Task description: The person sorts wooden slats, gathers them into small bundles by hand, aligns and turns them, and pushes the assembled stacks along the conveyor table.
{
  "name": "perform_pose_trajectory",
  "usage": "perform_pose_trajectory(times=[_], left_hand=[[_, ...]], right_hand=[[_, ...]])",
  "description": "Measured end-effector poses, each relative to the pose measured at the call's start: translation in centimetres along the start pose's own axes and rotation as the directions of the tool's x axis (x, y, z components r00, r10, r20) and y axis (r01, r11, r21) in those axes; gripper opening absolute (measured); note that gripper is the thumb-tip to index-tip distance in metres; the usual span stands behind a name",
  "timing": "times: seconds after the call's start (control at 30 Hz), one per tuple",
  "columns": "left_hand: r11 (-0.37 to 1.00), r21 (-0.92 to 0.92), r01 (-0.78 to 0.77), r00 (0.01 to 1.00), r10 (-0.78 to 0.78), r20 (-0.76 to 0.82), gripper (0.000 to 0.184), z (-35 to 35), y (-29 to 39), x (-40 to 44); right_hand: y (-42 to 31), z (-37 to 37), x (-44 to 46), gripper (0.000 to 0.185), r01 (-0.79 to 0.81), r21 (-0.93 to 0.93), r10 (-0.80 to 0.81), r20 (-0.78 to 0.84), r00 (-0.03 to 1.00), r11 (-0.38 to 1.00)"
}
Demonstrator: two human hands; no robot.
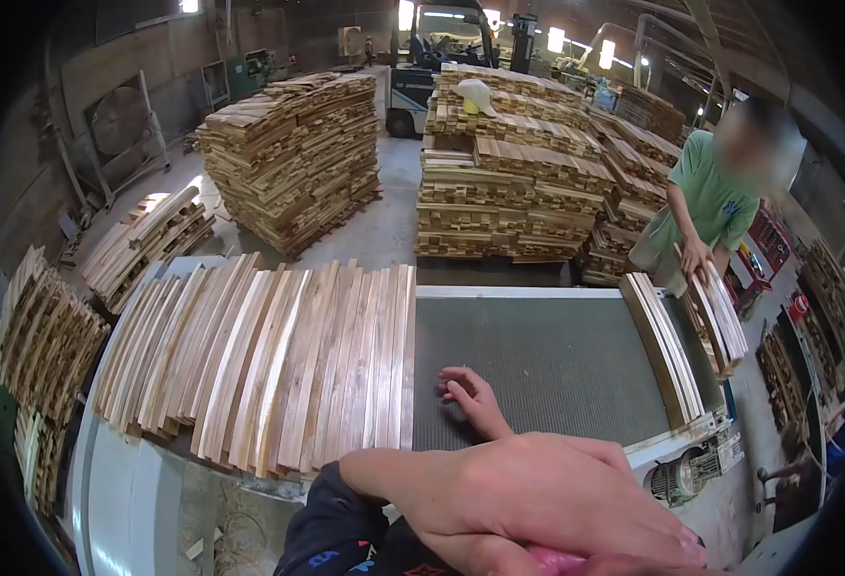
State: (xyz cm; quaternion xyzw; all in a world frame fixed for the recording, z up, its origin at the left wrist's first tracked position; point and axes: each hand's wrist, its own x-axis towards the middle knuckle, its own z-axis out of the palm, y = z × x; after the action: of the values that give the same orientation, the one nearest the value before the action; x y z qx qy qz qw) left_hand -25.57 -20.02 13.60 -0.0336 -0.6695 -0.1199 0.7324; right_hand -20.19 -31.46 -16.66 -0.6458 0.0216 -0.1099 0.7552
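Observation:
My left hand (557,494) is large and close to the camera, its arm coming from a dark patterned sleeve (331,523) at lower left. Its fingers curl downward near a small pink patch (552,559); what they hold is mostly hidden. Beyond it, my right hand (469,396) hovers over the dark green ribbed belt (538,336), with loosely bent fingers apart and nothing in them. To its left, a row of wooden strips (317,365) lies side by side across the belt. Several more strips (667,350) lie at the belt's right end.
Across the belt at right, a person in a green shirt (706,182) grips wooden strips (718,312). Tall wood stacks (288,158) stand behind, with a cap (475,96) on one. A forklift (413,91) is farther back. A motor (680,477) sits below the belt's right end.

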Motion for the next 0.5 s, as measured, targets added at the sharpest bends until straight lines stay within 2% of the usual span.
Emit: perform_pose_trajectory(times=[0.03,0.13,0.2,0.23,0.3,0.43,0.5], left_hand=[[0.998,-0.059,0.029,0.999,-0.03,-0.015,0.074,-0.5,0.5,0.0],[0.91,-0.371,0.188,0.956,-0.256,-0.143,0.071,-0.5,2.6,-0.4],[0.875,-0.415,0.249,0.941,-0.32,-0.111,0.066,-1.5,3.1,-0.6],[0.904,-0.338,0.263,0.954,-0.295,-0.046,0.064,-2.9,3.0,-1.0],[0.916,-0.299,0.266,0.961,-0.275,0.012,0.06,-4.3,2.6,-1.7],[0.896,-0.343,0.281,0.953,-0.303,-0.01,0.052,-5.1,2.8,-2.7],[0.925,-0.261,0.277,0.956,-0.237,0.173,0.055,-7.0,2.2,-2.8]], right_hand=[[0.4,-0.2,0.2,0.028,0.012,-0.001,-0.012,0.003,1.0,1.0],[2.1,-0.5,0.4,0.027,0.021,0.024,-0.021,0.016,1.0,1.0],[2.3,-0.6,1.0,0.027,-0.003,0.018,0.002,0.019,1.0,1.0],[1.8,-0.3,0.7,0.027,-0.033,0.009,0.033,0.008,0.999,0.999],[1.5,-0.2,0.8,0.028,-0.094,0.014,0.094,-0.012,0.995,0.995],[0.3,-0.5,0.5,0.027,-0.162,0.115,0.154,0.082,0.985,0.98],[0.4,-0.6,0.3,0.027,-0.17,0.121,0.162,0.078,0.984,0.978]])
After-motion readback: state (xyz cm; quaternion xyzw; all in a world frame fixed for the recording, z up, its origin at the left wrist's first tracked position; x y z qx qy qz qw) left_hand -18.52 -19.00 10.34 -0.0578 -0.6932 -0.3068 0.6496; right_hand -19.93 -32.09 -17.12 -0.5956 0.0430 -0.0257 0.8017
